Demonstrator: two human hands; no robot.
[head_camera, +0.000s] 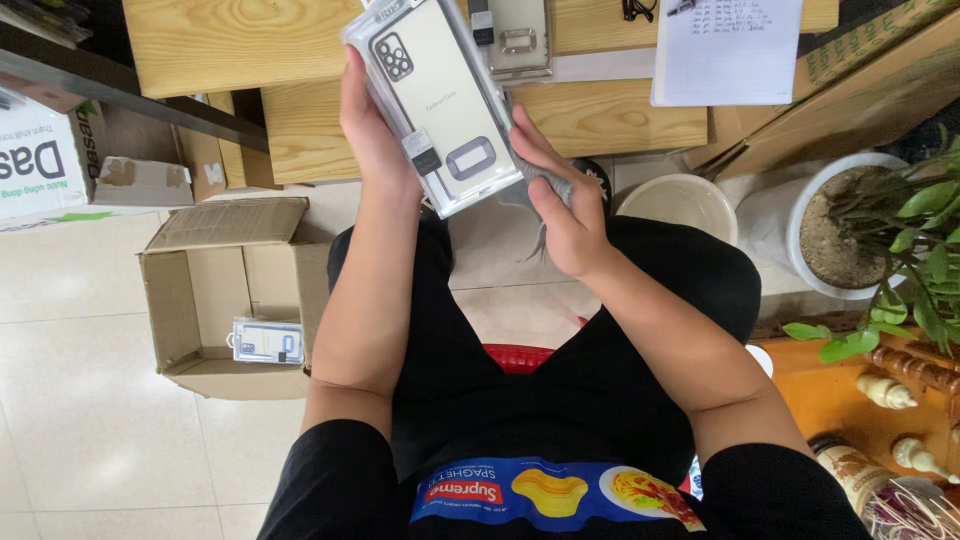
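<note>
Both hands are raised in front of the body, above the lap. Left hand (372, 135) grips the left edge of a packaged phone case (437, 105), palm behind it, fingers hidden behind the pack. Right hand (560, 195) is clenched on a grey cloth (545, 185) and pressed against the pack's lower right edge; a strand of the cloth hangs down below the fingers. The case is a clear plastic pack with a pale insert, tilted, its top end pointing away from the body and to the left; it is held in the air, over the near edge of the wooden table (600, 115).

Near: person seated on a red stool (518, 356), black shorts, black shirt.

Left, on the tiled floor: open cardboard box (225, 300) with a second packaged case (267, 342) lying inside, against its near wall.

Right: white pot (800, 225) with soil and a green plant (915, 260); a white bowl (680, 200) just beside it. Carved wooden furniture (900, 380) at the right edge.

Far: on the table, a third case (518, 38), partly hidden behind the held one, and a sheet of handwritten paper (725, 50). White printed carton (45, 160) at far left.
</note>
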